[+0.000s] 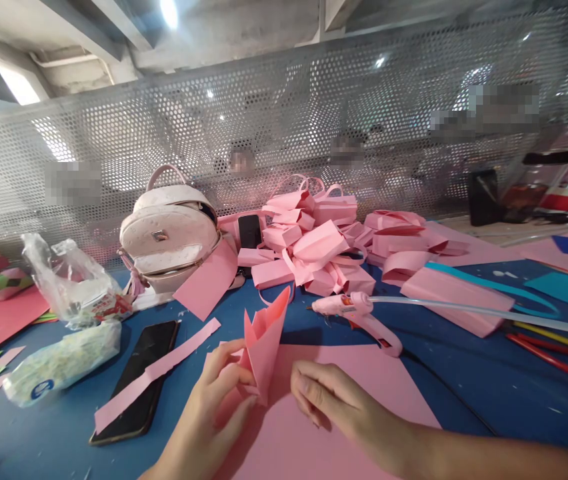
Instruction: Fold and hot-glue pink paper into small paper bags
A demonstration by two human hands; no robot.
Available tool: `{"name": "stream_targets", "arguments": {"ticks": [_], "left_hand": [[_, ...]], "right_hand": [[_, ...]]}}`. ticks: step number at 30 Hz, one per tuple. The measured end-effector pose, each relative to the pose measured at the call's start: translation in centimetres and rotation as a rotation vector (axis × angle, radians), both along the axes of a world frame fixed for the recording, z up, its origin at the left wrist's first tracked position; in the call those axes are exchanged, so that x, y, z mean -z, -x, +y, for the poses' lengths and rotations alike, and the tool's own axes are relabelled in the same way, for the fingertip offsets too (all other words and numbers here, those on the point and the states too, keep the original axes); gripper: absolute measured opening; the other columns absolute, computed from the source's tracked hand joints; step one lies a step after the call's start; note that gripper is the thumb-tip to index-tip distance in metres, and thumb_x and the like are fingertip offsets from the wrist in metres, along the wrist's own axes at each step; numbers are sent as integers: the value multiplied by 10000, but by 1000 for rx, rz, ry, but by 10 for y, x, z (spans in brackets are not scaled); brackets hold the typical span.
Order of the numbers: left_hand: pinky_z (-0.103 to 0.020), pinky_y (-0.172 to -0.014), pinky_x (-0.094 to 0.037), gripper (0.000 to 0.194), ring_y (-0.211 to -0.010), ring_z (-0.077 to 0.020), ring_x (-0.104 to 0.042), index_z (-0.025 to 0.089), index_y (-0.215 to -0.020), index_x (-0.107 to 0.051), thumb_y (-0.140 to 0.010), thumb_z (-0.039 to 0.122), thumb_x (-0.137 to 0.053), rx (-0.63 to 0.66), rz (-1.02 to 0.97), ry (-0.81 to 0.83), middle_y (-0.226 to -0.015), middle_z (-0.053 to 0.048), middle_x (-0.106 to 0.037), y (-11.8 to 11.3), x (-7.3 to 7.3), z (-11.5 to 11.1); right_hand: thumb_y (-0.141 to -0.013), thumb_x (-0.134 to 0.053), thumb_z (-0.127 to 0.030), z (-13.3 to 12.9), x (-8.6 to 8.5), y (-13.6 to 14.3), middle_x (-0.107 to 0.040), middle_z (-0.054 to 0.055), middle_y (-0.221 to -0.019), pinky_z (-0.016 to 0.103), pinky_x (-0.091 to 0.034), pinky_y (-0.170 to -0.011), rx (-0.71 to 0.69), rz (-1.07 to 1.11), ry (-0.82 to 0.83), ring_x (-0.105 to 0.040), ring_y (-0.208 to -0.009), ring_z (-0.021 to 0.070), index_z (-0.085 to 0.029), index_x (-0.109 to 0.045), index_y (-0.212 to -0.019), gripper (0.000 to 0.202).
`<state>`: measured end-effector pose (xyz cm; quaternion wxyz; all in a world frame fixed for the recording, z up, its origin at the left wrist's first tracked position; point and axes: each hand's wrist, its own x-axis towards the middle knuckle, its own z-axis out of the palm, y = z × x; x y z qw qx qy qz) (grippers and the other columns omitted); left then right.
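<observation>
The left hand [209, 403] grips the folded pink paper [268, 347] at its eight o'clock side; likely light, easily crushed (best held by creases). The right hand [337, 393] curls, contents unclear.

Two hands [214, 407], one glue gun [359, 312]; one backpack [174, 223], over five paper bags [319, 245]

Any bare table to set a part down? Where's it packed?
Bare blue table shows in two spots: right of the glue gun and its cord, nearer than the red sticks; and near left, between the phone and the picture's bottom edge, left of the left hand. Crowded: the back, with backpack and pink paper pile.
</observation>
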<state>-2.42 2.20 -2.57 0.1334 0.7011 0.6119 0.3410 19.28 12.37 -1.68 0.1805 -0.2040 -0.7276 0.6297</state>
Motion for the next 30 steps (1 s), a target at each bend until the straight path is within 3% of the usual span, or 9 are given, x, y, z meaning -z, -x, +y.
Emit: {"name": "stream_targets", "arguments": {"ticks": [6, 9, 13, 16, 19, 24, 30], "left_hand": [[-393, -945, -519, 140, -1134, -276, -585, 238, -908, -654, -966, 221, -527, 7, -45, 6, -1228, -114, -593, -1, -1, 0], [-406, -982, -498, 146, -1166, -276, -573, 234, -913, -645, -976, 225, -514, 22, -100, 12, -1273, -117, -569, -1, 1, 1], [-371, -988, -484, 154, -1172, -259, -574, 232, -899, -647, -984, 246, -520, 20, -156, -8, -1251, -100, -577, 0, 3, 1], [-320, -954, -488, 142, -1133, -240, -588, 227, -870, -638, -975, 283, -560, -5, -210, -42, -1156, -78, -607, 2, 3, 2], [-289, -897, -493, 174, -1012, -212, -611, 215, -853, -634, -974, 327, -582, -14, -299, -40, -1014, -53, -619, 7, 4, 3], [-255, -759, -489, 240, -845, -189, -610, 193, -882, -642, -970, 412, -600, -44, -455, 39, -878, -36, -645, 11, 8, 3], [-259, -756, -483, 281, -814, -190, -617, 181, -892, -684, -951, 448, -620, -41, -488, 62, -857, -42, -690, 9, 8, 0]], "right_hand": [[-1011, -369, -616, -1, -3, -1, -421, -41, -693, 280, -320, -616, -19, -37, -21, -387, -644, 129, -222, -378, -742, 478], [-996, -463, -461, -1, -3, 0, -342, -58, -669, 267, -292, -590, 7, -85, -64, -332, -633, 122, -223, -346, -722, 381], [-895, -542, -173, -2, -1, 0, -542, -9, -894, 286, -428, -781, 56, 1, -144, -488, -826, 152, -225, -504, -888, 64], [-889, -513, -105, -2, 0, -2, -603, 39, -1169, 344, -448, -948, 38, 57, -190, -554, -1045, 184, -254, -553, -1148, 301], [-937, -479, -118, -3, -2, -5, -580, 64, -1307, 387, -434, -1043, 8, 59, -259, -548, -1185, 201, -276, -512, -1320, 415], [-988, -422, -147, -7, -10, -8, -584, 90, -1331, 399, -443, -1093, -42, 96, -367, -551, -1255, 205, -257, -511, -1364, 402], [-967, -413, -113, -9, -13, -6, -617, 106, -1309, 415, -473, -1083, -69, 159, -425, -582, -1233, 207, -244, -534, -1355, 427]]}}
